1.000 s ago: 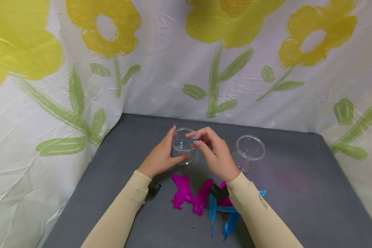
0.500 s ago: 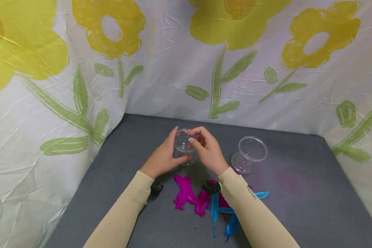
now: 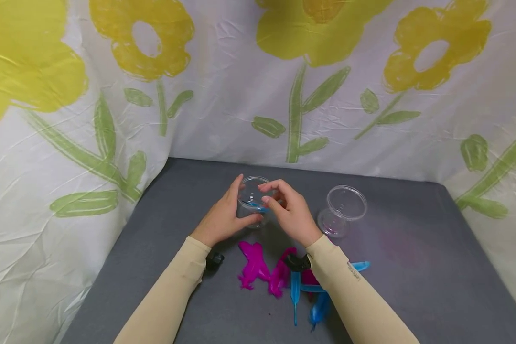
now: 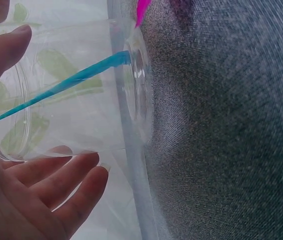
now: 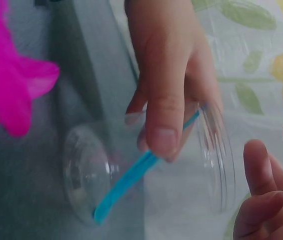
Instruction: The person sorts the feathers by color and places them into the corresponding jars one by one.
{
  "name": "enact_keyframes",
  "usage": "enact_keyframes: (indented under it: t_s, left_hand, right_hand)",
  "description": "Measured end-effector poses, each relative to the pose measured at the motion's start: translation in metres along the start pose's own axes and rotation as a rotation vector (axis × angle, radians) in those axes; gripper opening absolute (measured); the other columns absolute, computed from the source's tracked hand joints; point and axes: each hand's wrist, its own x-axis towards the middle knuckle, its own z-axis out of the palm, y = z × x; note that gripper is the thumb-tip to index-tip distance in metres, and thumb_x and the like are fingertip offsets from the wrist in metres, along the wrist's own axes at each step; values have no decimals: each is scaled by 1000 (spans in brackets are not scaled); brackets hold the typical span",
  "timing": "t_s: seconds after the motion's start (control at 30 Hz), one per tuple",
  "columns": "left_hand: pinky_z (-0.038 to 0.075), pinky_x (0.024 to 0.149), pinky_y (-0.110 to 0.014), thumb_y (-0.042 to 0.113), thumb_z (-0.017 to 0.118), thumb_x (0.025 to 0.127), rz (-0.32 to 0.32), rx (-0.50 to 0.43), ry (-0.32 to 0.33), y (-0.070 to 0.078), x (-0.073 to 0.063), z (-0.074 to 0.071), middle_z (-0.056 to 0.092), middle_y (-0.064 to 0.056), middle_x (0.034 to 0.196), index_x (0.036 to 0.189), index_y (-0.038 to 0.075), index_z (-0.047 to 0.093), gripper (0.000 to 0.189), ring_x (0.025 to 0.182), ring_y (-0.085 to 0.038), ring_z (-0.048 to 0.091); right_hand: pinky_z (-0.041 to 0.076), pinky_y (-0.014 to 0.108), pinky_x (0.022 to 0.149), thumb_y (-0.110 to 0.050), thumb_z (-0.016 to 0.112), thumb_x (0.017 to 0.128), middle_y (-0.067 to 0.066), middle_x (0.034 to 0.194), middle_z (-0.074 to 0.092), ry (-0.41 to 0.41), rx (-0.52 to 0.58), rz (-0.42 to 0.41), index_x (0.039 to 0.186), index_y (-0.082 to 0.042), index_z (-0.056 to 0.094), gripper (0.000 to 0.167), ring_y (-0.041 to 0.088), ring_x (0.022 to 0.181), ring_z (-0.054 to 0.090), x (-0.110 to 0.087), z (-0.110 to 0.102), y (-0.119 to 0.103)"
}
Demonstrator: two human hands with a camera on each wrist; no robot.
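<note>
In the head view a clear plastic jar [image 3: 250,192] stands upright on the grey table. My left hand [image 3: 221,215] grips it from the left, thumb on the near side and fingers along the far side. One blue feather [image 4: 76,80] leans slantwise inside this jar, its broad end at the bottom and its thin quill by the mouth. My right hand [image 3: 295,215] hovers at the rim, fingers loosely bent and apart, nothing between them. In the right wrist view the right fingertips [image 5: 261,185] are beside the jar's mouth, clear of the feather.
A second clear jar [image 3: 346,204] stands to the right. Magenta feathers [image 3: 254,265] and several blue feathers [image 3: 295,291] lie nearer me, partly under my right forearm. A white cloth with yellow flowers [image 3: 301,110] hangs behind the grey table [image 3: 413,286].
The right hand held the small blue piece above the rim and has let it go; the blue feather is now down inside the jar. The left hand keeps its grip in place.
</note>
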Motion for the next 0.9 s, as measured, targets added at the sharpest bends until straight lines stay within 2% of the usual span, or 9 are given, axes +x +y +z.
enact_keyframes:
  t_s: [0.13, 0.3, 0.47, 0.63, 0.8, 0.9]
  left_hand:
    - [55, 112, -55, 66, 80, 90, 11, 15, 5, 2, 2, 3, 44, -9, 171, 175, 27, 2, 122, 145, -33, 60]
    - [53, 114, -55, 65, 80, 90, 16, 33, 6, 5, 5, 7, 46, -10, 170, 175, 25, 3, 122, 146, -34, 59]
    - [50, 118, -56, 66, 80, 90, 12, 21, -1, 8, 7, 8, 45, -10, 170, 175, 27, 2, 122, 150, -34, 56]
    - [50, 117, -57, 68, 80, 89, 11, 3, -6, 8, 8, 9, 43, -8, 172, 175, 30, 1, 123, 150, -33, 55]
    - [52, 115, -57, 72, 78, 88, 2, 12, 3, 1, 6, 8, 41, -6, 173, 175, 32, -1, 124, 149, -31, 56]
    - [53, 114, -58, 73, 77, 88, -6, 9, 1, -1, 4, 6, 40, -6, 174, 175, 33, -2, 124, 149, -31, 57]
  right_hand:
    - [56, 39, 76, -21, 64, 111, -6, 142, 71, 1, -54, 1, 124, -25, 67, 14, 15, 95, 71, -11, -10, 3]
    - [57, 36, 74, -23, 66, 110, -6, 141, 71, 27, -123, -23, 121, -24, 68, 12, 12, 96, 72, -28, -24, 5]
    - [55, 28, 70, -19, 69, 108, -3, 141, 71, 19, -251, -105, 122, -22, 70, 15, 10, 98, 70, -57, -45, 7]
    - [54, 25, 69, -14, 74, 104, -4, 138, 70, -3, -408, -189, 123, -23, 70, 21, 7, 93, 66, -92, -68, 17]
    - [64, 35, 82, -12, 79, 99, -3, 132, 73, -21, -492, -153, 118, -25, 75, 23, 12, 107, 72, -123, -89, 35]
    - [66, 38, 89, -11, 82, 97, -5, 127, 74, -45, -524, -116, 116, -24, 78, 23, 14, 114, 73, -137, -99, 43]
